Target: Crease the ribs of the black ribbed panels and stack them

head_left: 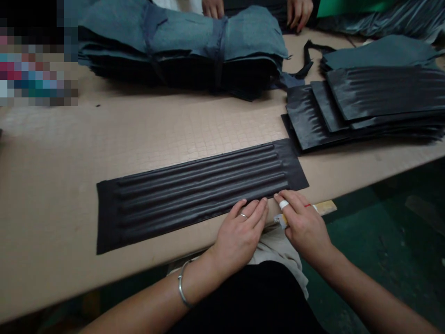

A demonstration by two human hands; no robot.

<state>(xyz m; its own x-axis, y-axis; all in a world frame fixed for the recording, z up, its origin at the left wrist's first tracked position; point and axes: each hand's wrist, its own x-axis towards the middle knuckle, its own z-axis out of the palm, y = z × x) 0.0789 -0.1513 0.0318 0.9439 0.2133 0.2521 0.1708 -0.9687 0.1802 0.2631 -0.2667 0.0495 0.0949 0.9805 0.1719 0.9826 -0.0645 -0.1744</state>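
One black ribbed panel [201,190] lies flat on the table [52,208], its near edge at the fingertips of the left hand [239,234] and right hand [306,227]. Left hand: released, fingers extended. Right hand: fingers bent; a yellowish stick [326,207] runs beneath it, and whether it is grasped cannot be told. Stacked black panels [382,93] lie beyond and rightward of the right hand; a tied bundle [184,37] lies well beyond the left.

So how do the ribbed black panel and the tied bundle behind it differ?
The ribbed black panel looks like a single piece; the tied bundle is a thick stack bound with dark strips. The panel is black and ridged, while the bundle's top looks blue-grey and unridged. Both lie on the tan table.
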